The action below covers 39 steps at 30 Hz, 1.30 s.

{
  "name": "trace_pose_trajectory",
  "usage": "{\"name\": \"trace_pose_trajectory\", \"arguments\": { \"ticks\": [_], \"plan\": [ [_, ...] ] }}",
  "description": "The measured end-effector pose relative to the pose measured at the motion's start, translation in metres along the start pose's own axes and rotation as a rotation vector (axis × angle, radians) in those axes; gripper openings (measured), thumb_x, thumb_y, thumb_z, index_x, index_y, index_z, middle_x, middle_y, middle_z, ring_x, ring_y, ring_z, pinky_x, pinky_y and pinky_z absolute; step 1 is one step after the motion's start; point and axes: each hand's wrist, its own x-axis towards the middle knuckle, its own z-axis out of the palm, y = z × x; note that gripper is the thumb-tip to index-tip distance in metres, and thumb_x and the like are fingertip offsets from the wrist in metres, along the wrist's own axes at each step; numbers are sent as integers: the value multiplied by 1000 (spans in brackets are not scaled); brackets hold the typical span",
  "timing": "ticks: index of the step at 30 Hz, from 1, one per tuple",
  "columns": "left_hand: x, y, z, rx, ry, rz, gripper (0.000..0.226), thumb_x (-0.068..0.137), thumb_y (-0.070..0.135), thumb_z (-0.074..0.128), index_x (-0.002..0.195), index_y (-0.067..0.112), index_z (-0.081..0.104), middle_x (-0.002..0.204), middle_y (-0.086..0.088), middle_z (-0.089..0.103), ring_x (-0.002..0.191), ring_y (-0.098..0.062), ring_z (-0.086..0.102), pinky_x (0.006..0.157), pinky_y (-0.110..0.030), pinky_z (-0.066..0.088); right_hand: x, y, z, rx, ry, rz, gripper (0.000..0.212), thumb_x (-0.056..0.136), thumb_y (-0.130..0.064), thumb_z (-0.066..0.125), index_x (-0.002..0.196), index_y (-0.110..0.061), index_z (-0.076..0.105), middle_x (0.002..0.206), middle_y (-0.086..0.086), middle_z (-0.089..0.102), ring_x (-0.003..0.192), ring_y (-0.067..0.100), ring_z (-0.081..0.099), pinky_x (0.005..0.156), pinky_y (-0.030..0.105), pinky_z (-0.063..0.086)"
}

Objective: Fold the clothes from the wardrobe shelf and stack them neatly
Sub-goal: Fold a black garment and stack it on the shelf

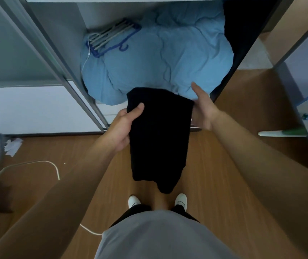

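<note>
Two hands on a black garment [160, 135]: left hand [122, 128] pinched its top corner; right hand [203, 109] touched the other edge, fingers hidden, grip unclear.

One black garment [158, 135], one blue duvet [158, 58], one blue hanger [112, 37], two white shoes [134, 201] [181, 200].

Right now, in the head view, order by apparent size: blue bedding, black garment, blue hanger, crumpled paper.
1. blue bedding
2. black garment, though nearer the camera
3. blue hanger
4. crumpled paper
</note>
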Motion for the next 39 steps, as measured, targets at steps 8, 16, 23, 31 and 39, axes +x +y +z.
{"name": "trace_pose_trajectory", "arguments": {
  "ticks": [8, 16, 23, 31, 39],
  "plan": [
    [1, -1, -2, -87, 152, -21, 32, 99, 34, 61, 120, 10, 64, 112, -7, 76, 106, -22, 72, 83, -30, 59, -22, 75, -3, -114, 20, -137, 29, 89, -42, 73, 94, -14, 80, 97, 6, 78, 90, 23, 73, 69, 24, 58],
    [-5, 1, -7, -99, 90, -163, 33, 96, 35, 63, 119, 11, 67, 113, -8, 75, 105, -22, 72, 83, -32, 59, -35, 55, -2, -94, -106, -285, 25, 85, -38, 74, 101, -20, 77, 107, 7, 77, 101, 22, 73, 81, 28, 59],
    [-4, 12, -12, -56, 95, -246, 34, 96, 34, 64, 116, 6, 66, 98, -11, 78, 91, -24, 75, 70, -31, 60, -39, 72, 26, -217, -224, -414, 21, 90, 2, 67, 107, -11, 65, 84, -10, 74, 80, 3, 70, 66, 14, 53],
    [-18, -14, -45, 54, -137, -62, 58, 84, 33, 73, 136, 12, 57, 132, -10, 66, 124, -25, 62, 102, -33, 51, -39, 70, 57, 31, 14, -296, 27, 92, -3, 68, 119, -4, 67, 107, 10, 75, 98, 22, 72, 88, 35, 59],
    [-15, -36, -34, 83, -19, 6, 17, 99, 20, 61, 111, 13, 70, 96, -2, 76, 89, -18, 73, 73, -26, 57, -33, 70, 40, 119, -17, -139, 44, 92, -21, 70, 131, -3, 61, 120, 17, 68, 107, 31, 67, 97, 40, 53]
  ]
}}
